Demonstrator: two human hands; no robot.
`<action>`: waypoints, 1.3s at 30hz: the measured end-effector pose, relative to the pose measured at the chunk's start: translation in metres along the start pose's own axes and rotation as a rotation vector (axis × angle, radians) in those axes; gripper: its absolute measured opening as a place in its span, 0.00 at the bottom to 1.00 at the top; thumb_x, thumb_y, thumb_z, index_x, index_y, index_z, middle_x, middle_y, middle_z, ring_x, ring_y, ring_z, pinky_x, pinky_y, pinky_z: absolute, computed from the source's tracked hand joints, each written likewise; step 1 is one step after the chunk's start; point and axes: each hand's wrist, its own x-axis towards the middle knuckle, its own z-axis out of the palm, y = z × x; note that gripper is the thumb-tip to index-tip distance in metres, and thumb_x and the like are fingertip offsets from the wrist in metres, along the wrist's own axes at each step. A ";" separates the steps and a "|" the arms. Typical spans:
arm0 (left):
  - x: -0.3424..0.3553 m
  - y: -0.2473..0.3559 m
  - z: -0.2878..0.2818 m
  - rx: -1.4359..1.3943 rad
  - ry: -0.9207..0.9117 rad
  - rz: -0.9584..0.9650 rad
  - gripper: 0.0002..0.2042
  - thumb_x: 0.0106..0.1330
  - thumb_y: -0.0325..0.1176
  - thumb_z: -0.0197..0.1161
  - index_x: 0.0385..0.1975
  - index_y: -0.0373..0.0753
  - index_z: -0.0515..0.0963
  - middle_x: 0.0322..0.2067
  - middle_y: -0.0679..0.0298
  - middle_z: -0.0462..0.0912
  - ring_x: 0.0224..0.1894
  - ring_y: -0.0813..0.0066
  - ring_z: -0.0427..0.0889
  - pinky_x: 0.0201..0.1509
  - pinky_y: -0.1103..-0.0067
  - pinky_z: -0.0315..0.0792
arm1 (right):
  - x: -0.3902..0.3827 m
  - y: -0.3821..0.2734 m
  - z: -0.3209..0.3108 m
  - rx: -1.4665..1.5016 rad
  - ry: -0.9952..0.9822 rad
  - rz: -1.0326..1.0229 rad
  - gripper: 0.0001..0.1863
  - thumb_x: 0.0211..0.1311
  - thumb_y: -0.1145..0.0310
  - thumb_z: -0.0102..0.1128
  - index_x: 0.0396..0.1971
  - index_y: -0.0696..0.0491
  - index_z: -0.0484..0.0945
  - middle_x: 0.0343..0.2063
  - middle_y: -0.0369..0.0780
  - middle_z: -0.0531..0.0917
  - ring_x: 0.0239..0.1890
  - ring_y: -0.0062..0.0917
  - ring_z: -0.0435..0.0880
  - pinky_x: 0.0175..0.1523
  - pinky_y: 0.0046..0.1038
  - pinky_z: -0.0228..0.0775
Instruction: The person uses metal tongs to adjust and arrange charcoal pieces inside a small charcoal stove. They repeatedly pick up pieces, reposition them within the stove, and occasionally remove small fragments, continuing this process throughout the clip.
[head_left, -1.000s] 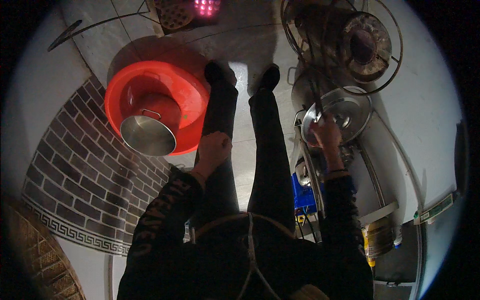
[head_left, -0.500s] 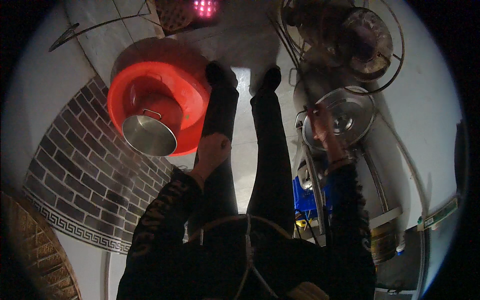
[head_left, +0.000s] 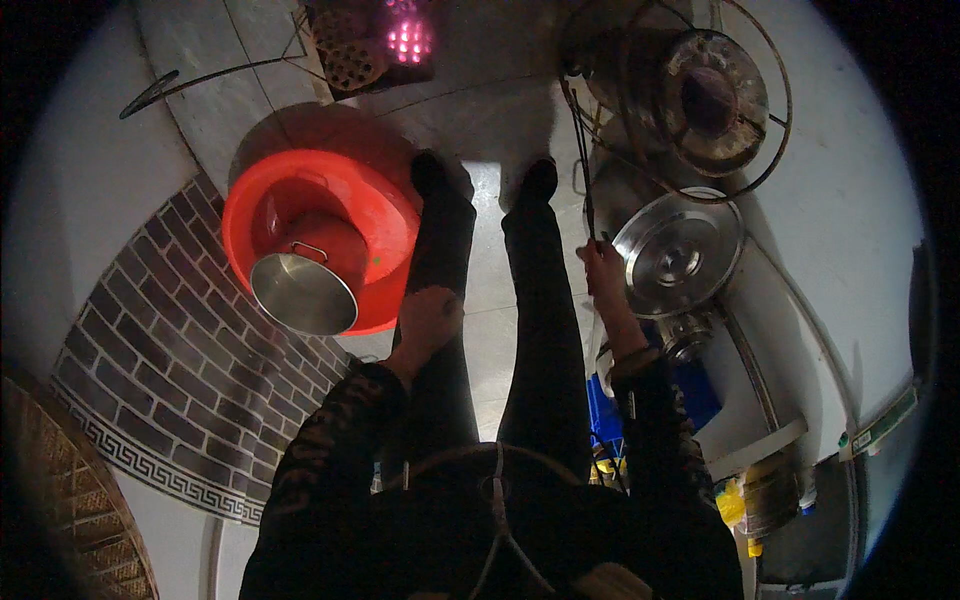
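Note:
My right hand (head_left: 606,275) grips the near end of long dark metal tongs (head_left: 588,175), whose far end reaches toward a round, sooty metal stove (head_left: 712,105). Right beside that hand, a silvery pot lid (head_left: 683,250) with a round knob lies tilted. My left hand (head_left: 430,322) rests on my left thigh, its fingers curled closed, and nothing shows in them. To its left sits a red plastic basin (head_left: 385,215) with a metal pot (head_left: 303,293) leaning inside.
Glowing pink honeycomb coal briquettes (head_left: 409,40) and a dark one (head_left: 350,60) lie at the far side. A wire loop (head_left: 215,75) extends at the far left. A blue container (head_left: 606,410) is low on the right; a woven wicker piece (head_left: 75,500) stands near left.
My right hand has moved left and nearer, away from over the pot lid, carrying the tongs. My left hand stays on the thigh. The whole view has shifted slightly.

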 end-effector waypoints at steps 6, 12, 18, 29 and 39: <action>0.000 -0.001 0.003 0.027 0.070 0.006 0.04 0.47 0.34 0.60 0.15 0.43 0.77 0.20 0.60 0.78 0.23 0.59 0.78 0.27 0.67 0.72 | 0.052 -0.029 0.008 0.484 -0.177 -0.026 0.10 0.60 0.61 0.51 0.25 0.51 0.75 0.08 0.30 0.65 0.07 0.15 0.59 0.11 0.20 0.48; 0.001 -0.001 0.001 -0.021 0.060 0.000 0.04 0.47 0.34 0.60 0.14 0.44 0.77 0.18 0.59 0.77 0.22 0.57 0.77 0.26 0.66 0.72 | 0.071 -0.053 0.020 0.514 -0.203 -0.143 0.17 0.60 0.54 0.52 0.27 0.54 0.75 0.07 0.30 0.63 0.06 0.14 0.58 0.11 0.19 0.46; 0.002 -0.004 0.001 -0.049 0.017 -0.018 0.04 0.47 0.34 0.60 0.15 0.43 0.77 0.19 0.59 0.77 0.23 0.57 0.77 0.27 0.66 0.72 | 0.020 -0.029 0.032 0.693 -0.286 -0.246 0.21 0.61 0.51 0.51 0.33 0.57 0.75 0.08 0.30 0.65 0.06 0.14 0.59 0.10 0.17 0.47; 0.002 -0.009 -0.004 0.067 -0.094 -0.052 0.07 0.51 0.37 0.60 0.23 0.41 0.79 0.25 0.56 0.79 0.28 0.56 0.78 0.33 0.67 0.73 | -0.018 -0.028 0.064 0.851 -0.202 0.136 0.13 0.64 0.59 0.46 0.21 0.47 0.70 0.07 0.29 0.59 0.05 0.15 0.54 0.09 0.19 0.41; 0.003 -0.004 -0.011 0.064 -0.213 -0.041 0.07 0.52 0.37 0.59 0.23 0.40 0.78 0.24 0.57 0.79 0.29 0.56 0.78 0.33 0.66 0.73 | -0.021 -0.005 0.056 0.791 -0.222 0.042 0.13 0.64 0.55 0.48 0.26 0.48 0.70 0.08 0.27 0.61 0.06 0.13 0.57 0.09 0.17 0.43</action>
